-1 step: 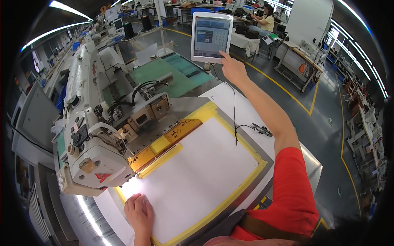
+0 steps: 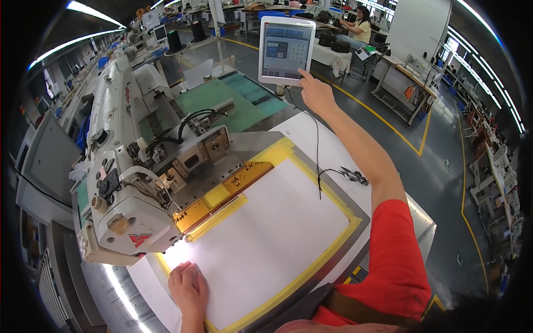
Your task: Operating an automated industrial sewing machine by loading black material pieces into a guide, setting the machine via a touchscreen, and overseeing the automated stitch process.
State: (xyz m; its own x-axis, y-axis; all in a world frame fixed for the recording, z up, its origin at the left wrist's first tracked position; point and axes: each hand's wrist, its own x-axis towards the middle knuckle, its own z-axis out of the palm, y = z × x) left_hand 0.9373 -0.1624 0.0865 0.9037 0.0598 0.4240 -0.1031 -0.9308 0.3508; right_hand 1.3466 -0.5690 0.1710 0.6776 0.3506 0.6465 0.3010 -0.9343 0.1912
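My left hand (image 2: 188, 284) lies on the white sheet (image 2: 261, 222), just below the lit spot under the sewing machine head (image 2: 130, 222). Its fingers rest against the surface, bent a little and holding nothing. Yellow tape (image 2: 327, 252) edges the sheet. My right arm reaches far forward, and my right hand (image 2: 317, 95) has its index finger stretched out to the lower right of the touchscreen panel (image 2: 286, 47). Nothing is in that hand; its other fingers are partly curled. An amber plate (image 2: 227, 188) with handwritten marks lies along the machine's metal clamp (image 2: 200, 158).
Thread snips (image 2: 354, 176) and a thin black cable (image 2: 317, 144) lie at the right of the worktop. Thread cones (image 2: 174, 41) stand behind the machine. A co-worker (image 2: 361, 28) sits at a far table, and a wooden-topped bench (image 2: 405, 72) stands at the right.
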